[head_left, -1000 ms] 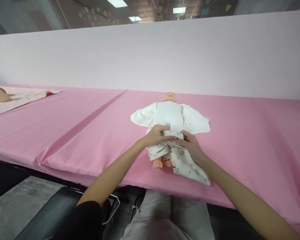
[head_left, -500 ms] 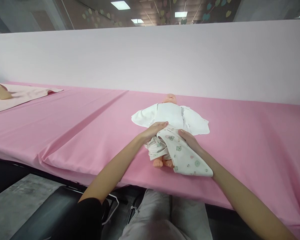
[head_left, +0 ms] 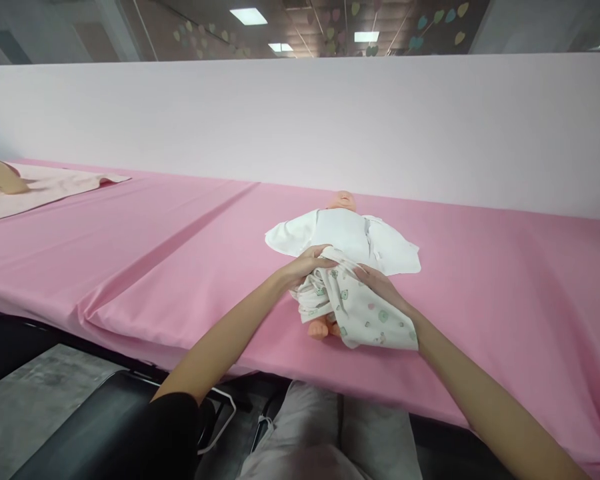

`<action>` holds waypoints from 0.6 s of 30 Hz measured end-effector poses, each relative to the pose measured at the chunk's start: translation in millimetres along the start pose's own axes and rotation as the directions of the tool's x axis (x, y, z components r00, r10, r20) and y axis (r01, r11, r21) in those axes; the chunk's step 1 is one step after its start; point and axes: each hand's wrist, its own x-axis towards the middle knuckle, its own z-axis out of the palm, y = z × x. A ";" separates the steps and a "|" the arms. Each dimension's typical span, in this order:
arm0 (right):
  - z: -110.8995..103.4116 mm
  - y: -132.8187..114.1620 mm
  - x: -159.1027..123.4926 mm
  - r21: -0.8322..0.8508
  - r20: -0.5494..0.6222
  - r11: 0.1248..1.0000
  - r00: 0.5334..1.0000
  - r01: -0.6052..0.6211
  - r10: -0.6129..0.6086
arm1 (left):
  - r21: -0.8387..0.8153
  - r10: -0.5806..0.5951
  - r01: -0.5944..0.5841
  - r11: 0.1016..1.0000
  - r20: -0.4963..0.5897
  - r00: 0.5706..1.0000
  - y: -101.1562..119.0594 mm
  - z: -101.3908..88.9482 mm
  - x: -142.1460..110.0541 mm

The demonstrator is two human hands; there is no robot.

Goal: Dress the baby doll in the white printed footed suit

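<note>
A baby doll [head_left: 345, 199] lies on its back with its head toward the wall and its feet [head_left: 319, 327] toward me. A white top [head_left: 341, 230] covers its chest, with the sleeves spread out to both sides. Over its legs bunches a white baby garment [head_left: 377, 313] printed with small green and pink figures; one part fans out to the right. My left hand [head_left: 307, 264] grips the garment's upper edge on the left. My right hand [head_left: 379, 281] holds the same edge on the right, its fingers partly hidden by cloth.
A pink sheet [head_left: 190, 267] with a raised fold covers the table. At the far left, a pale pink cloth [head_left: 75, 188] lies under a tan, limb-like object [head_left: 3, 177]. A white wall panel [head_left: 300, 120] stands behind. Below the table edge is a black chair [head_left: 90, 427].
Both hands have drawn slightly closer together. The garment's upper edge is now gathered between them, and its right-hand part is more creased.
</note>
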 end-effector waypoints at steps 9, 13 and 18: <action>0.6 -6.4 -8.1 0.061 0.264 0.998 0.964 0.018 -0.033 | -0.027 -0.058 0.057 0.998 -0.027 0.998 -0.3 -5.0 5.0; 3.3 -4.3 -6.0 0.119 0.146 0.990 0.988 -0.070 0.052 | 0.072 -0.084 0.081 0.994 0.044 0.995 6.7 -0.3 5.9; 2.0 9.6 1.2 0.375 0.054 0.925 0.998 -0.056 0.038 | 0.342 -0.104 0.028 0.939 0.206 0.973 22.1 10.7 -0.5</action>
